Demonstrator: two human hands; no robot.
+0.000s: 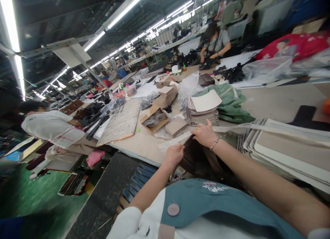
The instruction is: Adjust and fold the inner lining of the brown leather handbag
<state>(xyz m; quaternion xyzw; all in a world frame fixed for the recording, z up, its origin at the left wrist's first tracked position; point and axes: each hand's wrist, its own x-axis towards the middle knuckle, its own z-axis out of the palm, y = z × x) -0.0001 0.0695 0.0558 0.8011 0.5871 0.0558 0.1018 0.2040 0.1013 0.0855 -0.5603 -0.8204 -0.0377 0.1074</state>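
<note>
My left hand (175,154) is closed, thumb and fingers pinching the near edge of a dark brown piece of leather-like material (197,156). Farther right, my right hand (205,134) grips the same piece along its upper edge, with a bracelet at the wrist. A pale strip (177,141) runs along that edge near both hands and lies partly on the table. The lower part of the brown piece hangs over the table edge towards my lap. Its full shape is hidden by my arms and apron.
Behind my hands are a stack of beige panels (203,106), an open cardboard box (154,119) and green cloth (229,101). Large layered panels (288,146) lie at the right. One co-worker (216,43) sits across the table, another (54,129) at the left.
</note>
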